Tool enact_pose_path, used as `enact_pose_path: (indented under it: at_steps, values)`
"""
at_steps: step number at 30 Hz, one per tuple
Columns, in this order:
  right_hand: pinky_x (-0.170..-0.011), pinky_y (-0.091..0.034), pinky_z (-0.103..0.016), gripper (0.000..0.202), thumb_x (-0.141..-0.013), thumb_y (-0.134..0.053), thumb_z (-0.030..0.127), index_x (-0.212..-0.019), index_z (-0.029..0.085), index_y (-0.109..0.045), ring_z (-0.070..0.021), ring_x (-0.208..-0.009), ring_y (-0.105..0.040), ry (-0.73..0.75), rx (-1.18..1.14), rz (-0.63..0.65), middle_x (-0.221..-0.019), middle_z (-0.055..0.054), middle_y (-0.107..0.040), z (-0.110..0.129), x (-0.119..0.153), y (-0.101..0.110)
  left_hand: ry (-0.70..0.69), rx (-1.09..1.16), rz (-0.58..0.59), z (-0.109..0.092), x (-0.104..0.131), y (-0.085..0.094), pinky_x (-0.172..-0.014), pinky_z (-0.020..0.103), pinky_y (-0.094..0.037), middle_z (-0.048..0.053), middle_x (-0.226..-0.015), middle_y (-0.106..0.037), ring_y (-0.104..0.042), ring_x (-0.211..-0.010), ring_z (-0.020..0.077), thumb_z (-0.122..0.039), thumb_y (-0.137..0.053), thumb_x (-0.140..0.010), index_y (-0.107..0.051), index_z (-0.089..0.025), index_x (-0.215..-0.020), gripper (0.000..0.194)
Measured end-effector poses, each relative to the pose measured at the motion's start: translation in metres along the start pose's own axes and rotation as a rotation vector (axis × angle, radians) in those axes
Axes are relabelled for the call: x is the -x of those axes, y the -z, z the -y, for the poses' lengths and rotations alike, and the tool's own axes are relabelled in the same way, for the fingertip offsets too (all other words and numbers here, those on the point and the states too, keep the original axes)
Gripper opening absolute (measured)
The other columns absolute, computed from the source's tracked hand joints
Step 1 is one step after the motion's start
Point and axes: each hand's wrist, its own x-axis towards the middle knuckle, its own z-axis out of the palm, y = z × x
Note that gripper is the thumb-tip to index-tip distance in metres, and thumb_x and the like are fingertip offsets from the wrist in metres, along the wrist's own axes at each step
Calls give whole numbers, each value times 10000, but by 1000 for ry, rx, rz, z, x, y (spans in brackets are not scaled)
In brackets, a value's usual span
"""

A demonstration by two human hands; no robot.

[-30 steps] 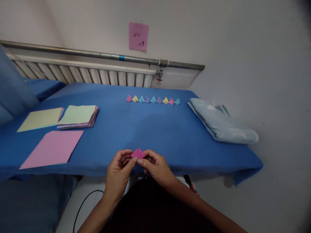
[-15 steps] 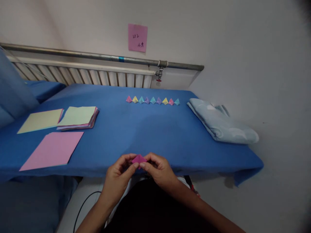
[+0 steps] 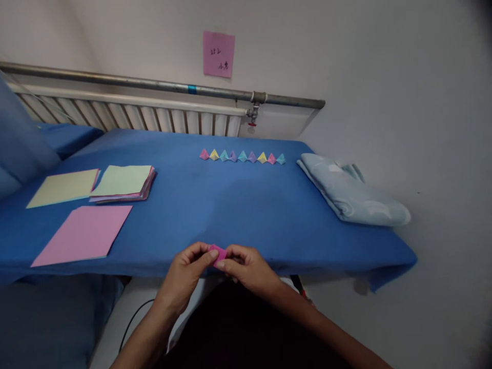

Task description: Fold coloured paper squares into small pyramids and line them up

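Note:
A small folded piece of pink paper (image 3: 219,252) is held between both hands at the front edge of the blue-covered table (image 3: 172,225). My left hand (image 3: 189,269) pinches its left side, with the thumb lying across the face. From the right, my right hand (image 3: 246,265) grips its lower right part between thumb and fingers. The fingertips hide some of the folds. Farther back on the cloth, several small folded paper pieces (image 3: 242,156) in pink, yellow, teal and purple stand in a row.
To the left lie a pink paper stack (image 3: 84,233), a pale green-topped stack (image 3: 125,180) and a yellow sheet stack (image 3: 63,187). A folded light-blue blanket (image 3: 353,195) rests at the right. Behind the table are a radiator (image 3: 165,119) and a metal pipe (image 3: 134,82).
The pink paper has gone from a wide, pointed shape to a smaller, tilted, squarish one. Both hands have shifted their grip around it. The view has tipped slightly downward.

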Motion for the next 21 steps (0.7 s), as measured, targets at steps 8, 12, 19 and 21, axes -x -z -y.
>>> enact_pose_path:
  at_steps: [8,12,19,21]
  values:
    - [-466,-284,-197,202,-784,-551,273,-612,183,-492,-72,-493,-380,49,63,-3,-543,55,-455,0,1,-3,29,130,-24,3,-1,-2,-657,202,-417,-46,-596,-605,-516,-611,87,-316,-729,-664,-620,-184,-580,191]
    - [-463,-284,-190,156,-798,-531,252,-662,177,-513,-71,-494,-397,-14,37,24,-563,51,-474,1,0,-4,50,137,-51,4,-1,-4,-625,212,-405,-36,-572,-590,-498,-588,93,-344,-747,-635,-611,-169,-572,230]
    - [-489,-287,-196,174,-788,-543,228,-629,173,-500,-71,-508,-385,-29,16,22,-554,53,-455,1,0,-4,59,132,-17,6,-2,-3,-622,209,-394,-34,-575,-575,-483,-592,96,-398,-735,-649,-608,-169,-584,270]
    - [-484,-290,-201,151,-794,-534,236,-659,172,-514,-72,-498,-391,-75,-9,60,-569,48,-468,1,-1,-2,59,115,1,5,-2,-2,-622,217,-389,-32,-576,-561,-481,-594,102,-430,-709,-671,-598,-171,-582,296]
